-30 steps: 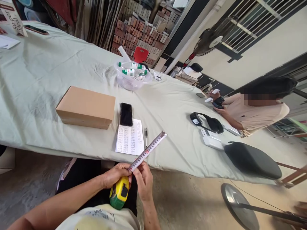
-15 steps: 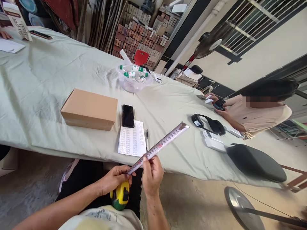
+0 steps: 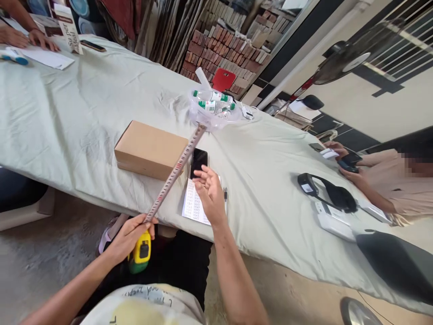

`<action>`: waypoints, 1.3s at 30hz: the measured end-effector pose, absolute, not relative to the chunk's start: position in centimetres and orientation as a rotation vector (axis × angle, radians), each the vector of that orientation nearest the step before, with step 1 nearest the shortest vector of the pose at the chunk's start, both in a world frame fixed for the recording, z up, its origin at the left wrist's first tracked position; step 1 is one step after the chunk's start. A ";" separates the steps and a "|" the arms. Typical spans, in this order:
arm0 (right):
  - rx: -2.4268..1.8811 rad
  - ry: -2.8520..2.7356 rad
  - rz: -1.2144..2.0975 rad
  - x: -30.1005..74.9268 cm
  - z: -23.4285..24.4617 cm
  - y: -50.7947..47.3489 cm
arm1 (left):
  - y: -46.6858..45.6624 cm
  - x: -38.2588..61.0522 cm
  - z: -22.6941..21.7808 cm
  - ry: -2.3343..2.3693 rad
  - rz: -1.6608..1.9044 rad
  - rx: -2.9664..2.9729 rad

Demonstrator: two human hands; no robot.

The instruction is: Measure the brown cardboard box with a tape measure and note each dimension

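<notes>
My left hand grips a yellow and green tape measure below the table's front edge. Its long blade reaches up and away over the right end of the brown cardboard box, with the tip close to the clear bowl. My right hand hovers open above the printed paper sheet, fingers apart, just right of the blade and near the black phone. It holds nothing.
A clear bowl of small bottles stands behind the box. A pen lies by the sheet. A headset and white devices lie to the right, where a seated person holds a phone. Another person's hands rest at the far left.
The blade has been drawn out much longer and swung left over the box. My right hand has let go of it and moved up over the paper. The view shifted left.
</notes>
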State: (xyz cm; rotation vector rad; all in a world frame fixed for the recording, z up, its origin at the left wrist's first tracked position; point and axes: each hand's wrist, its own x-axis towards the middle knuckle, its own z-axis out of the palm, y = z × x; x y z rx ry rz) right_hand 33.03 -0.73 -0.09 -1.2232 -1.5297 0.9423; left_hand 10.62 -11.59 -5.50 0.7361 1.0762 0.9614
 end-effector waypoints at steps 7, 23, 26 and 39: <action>-1.271 -1.633 0.952 29.1 -1.4 8.5 | -12.7 1.2 -2.6 1.313 0.913 0.780; -1.305 -1.705 0.659 25.5 -2.6 3.5 | -12.9 6.3 -3.7 1.285 0.914 0.746; -1.291 -1.700 0.693 25.6 -2.6 4.2 | -12.7 7.2 -3.2 1.273 0.888 0.761; -1.232 -1.663 0.663 25.6 -3.4 4.6 | -13.3 8.5 -0.3 1.244 0.830 0.675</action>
